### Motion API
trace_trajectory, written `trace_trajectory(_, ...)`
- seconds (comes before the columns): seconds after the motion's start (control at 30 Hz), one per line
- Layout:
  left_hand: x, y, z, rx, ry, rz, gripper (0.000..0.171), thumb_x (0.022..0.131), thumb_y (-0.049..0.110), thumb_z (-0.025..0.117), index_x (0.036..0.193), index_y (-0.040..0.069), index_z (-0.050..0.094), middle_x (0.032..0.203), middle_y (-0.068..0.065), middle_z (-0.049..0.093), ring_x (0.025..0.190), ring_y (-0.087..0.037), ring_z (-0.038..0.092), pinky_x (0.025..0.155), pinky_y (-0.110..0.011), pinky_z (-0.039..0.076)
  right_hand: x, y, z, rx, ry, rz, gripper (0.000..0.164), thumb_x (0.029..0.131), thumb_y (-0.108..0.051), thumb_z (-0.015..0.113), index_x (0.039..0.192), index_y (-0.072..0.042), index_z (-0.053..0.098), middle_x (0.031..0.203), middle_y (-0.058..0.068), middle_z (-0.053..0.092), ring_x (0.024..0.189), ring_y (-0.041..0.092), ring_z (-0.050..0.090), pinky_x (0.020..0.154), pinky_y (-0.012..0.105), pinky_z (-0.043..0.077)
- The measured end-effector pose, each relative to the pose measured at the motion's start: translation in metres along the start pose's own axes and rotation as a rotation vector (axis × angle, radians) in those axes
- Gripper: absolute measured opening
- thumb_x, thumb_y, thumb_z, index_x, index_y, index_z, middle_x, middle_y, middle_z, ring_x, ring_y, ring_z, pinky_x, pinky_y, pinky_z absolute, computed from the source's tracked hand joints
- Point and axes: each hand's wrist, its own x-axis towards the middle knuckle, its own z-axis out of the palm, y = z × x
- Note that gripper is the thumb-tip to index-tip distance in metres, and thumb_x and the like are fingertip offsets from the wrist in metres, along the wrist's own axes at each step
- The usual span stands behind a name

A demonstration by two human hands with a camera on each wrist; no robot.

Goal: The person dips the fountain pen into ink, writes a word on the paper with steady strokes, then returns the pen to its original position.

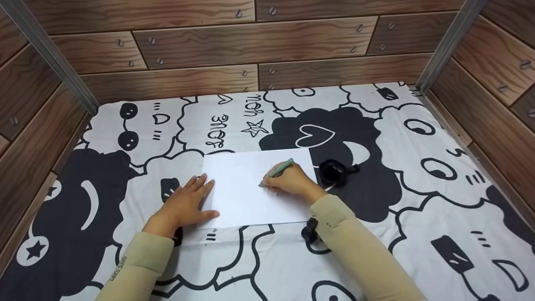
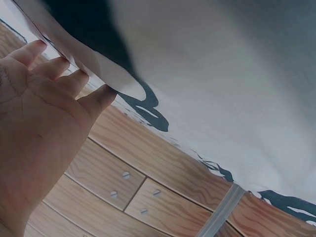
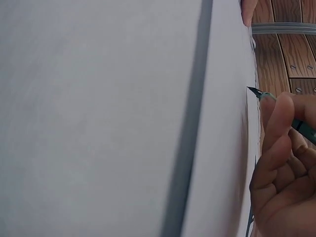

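Observation:
A white sheet of paper point(image 1: 238, 184) lies on the patterned cloth. My right hand point(image 1: 290, 179) pinches a green fountain pen point(image 1: 281, 168), its nib at the sheet right of the middle. Seen from the right wrist, the dark pointed nib point(image 3: 254, 91) sticks out past the thumb and fingers, close over the paper. Faint thin strokes show on the sheet near the pen. My left hand point(image 1: 190, 202) rests with spread fingers on the left edge of the paper; the left wrist view shows its palm and fingertips point(image 2: 106, 96) against the surface.
Right of the sheet stands a small round black pot point(image 1: 332, 171), dark inside, with a short piece sticking out at its side. A black-and-white cartoon cloth point(image 1: 234, 259) covers the table. Wood-patterned walls point(image 1: 200, 46) with grey corner posts point(image 1: 449, 46) enclose it.

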Motion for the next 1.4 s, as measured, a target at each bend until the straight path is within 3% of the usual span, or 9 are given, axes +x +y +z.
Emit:
trace_trajectory(0.5, 0.000, 0.000, 0.001, 0.000, 0.006, -0.012, 0.084, 0.069, 0.063, 0.053, 0.136, 0.017, 0.029, 0.140, -0.007, 0.019, 0.127, -0.029, 0.012, 0.096, -0.053, 0.015, -0.001, -0.002, 0.003, 0.052, -0.017, 0.013, 0.010, 0.071, -0.023, 0.068, 0.078, -0.015, 0.067, 0.063, 0.003, 0.063, 0.055, 0.013, 0.058, 0.046, 0.022, 0.045)
trace_trajectory(0.7, -0.001, 0.000, 0.001, -0.007, 0.018, 0.009, 0.083, 0.070, 0.061, 0.054, 0.135, 0.016, 0.029, 0.140, -0.007, 0.020, 0.127, -0.029, 0.013, 0.095, -0.054, 0.017, 0.002, 0.000, -0.001, 0.094, 0.087, 0.037, 0.009, 0.070, -0.024, 0.069, 0.077, -0.018, 0.067, 0.062, 0.002, 0.062, 0.053, 0.013, 0.057, 0.042, 0.023, 0.044)
trace_trajectory(1.0, 0.000, -0.001, 0.000, -0.002, 0.014, 0.010, 0.084, 0.070, 0.062, 0.053, 0.136, 0.016, 0.029, 0.140, -0.008, 0.019, 0.127, -0.030, 0.012, 0.096, -0.054, 0.016, 0.005, 0.005, -0.009, 0.139, 0.235, -0.013, 0.006, 0.070, -0.017, 0.068, 0.075, -0.013, 0.067, 0.062, 0.002, 0.062, 0.051, 0.012, 0.056, 0.041, 0.025, 0.044)
trace_trajectory(1.4, 0.000, -0.002, 0.001, -0.002, 0.012, 0.012, 0.084, 0.070, 0.063, 0.052, 0.136, 0.016, 0.028, 0.141, -0.007, 0.019, 0.127, -0.030, 0.012, 0.096, -0.054, 0.016, 0.006, 0.008, -0.013, 0.037, 0.275, -0.016, 0.005, 0.071, -0.016, 0.067, 0.073, -0.012, 0.066, 0.055, 0.003, 0.060, 0.048, 0.012, 0.054, 0.040, 0.021, 0.041)
